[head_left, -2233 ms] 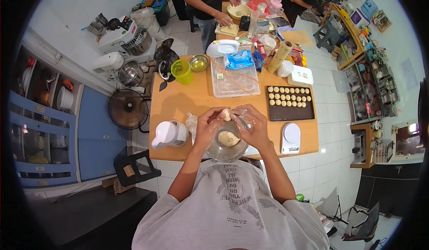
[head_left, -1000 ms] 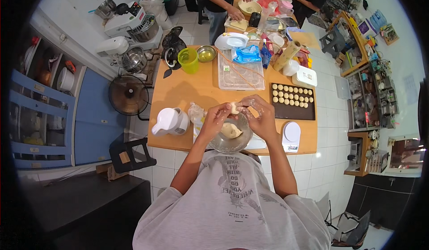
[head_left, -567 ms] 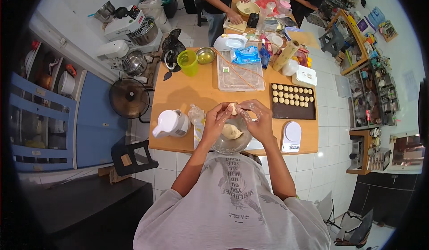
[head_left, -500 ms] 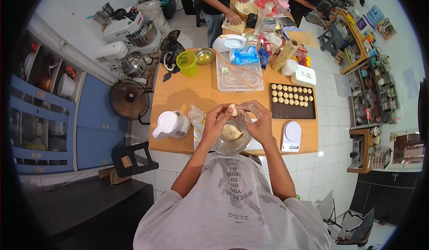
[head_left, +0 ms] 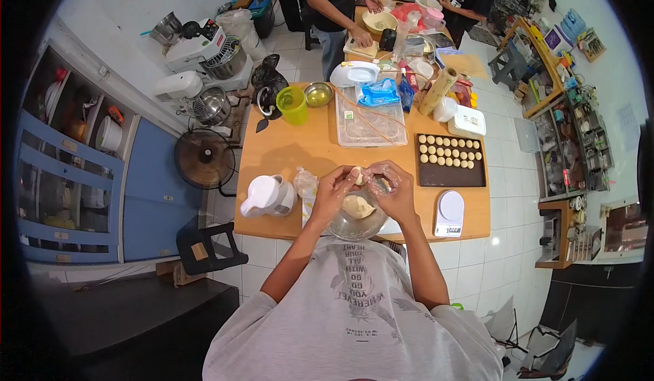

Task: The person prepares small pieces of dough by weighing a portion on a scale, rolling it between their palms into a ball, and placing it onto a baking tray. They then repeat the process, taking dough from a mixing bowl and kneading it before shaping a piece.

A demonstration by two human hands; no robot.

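My left hand and my right hand meet over a clear glass bowl that holds a lump of pale dough. Both hands pinch a small piece of dough between their fingertips, just above the bowl's far rim. To the right a dark tray carries several small dough balls in rows. A small white kitchen scale sits by my right forearm.
On the wooden table stand a white jug, a green cup, a small metal bowl and a clear plastic box. Two people work at the far end. A fan and stand mixers stand at the left.
The view has shifted slightly. My hands stay together above the bowl, working the small dough piece; nothing else on the table has moved.
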